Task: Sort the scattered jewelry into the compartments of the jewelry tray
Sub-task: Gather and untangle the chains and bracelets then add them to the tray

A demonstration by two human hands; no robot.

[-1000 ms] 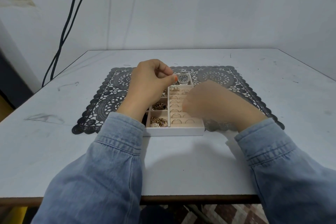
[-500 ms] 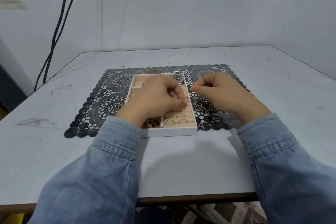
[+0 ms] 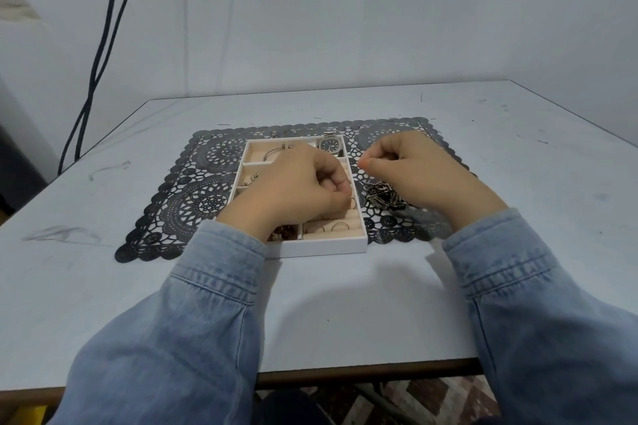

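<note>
Left hand [image 3: 297,190] dropped from watch [image 3: 330,145] toward near right of jewelry tray [image 3: 321,247], pinching ring [image 3: 353,202]; right hand [image 3: 417,169] fisted just beside tray, over loose jewelry [image 3: 383,197].

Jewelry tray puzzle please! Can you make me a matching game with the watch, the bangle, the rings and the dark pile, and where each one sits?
Things: 1 watch; 2 bangle; 3 rings; 4 dark pile
Places: A on the mat, right of the tray; B far left compartment; C near right slots; D far right compartment
Pairs: 1-D, 2-B, 3-C, 4-A
</note>
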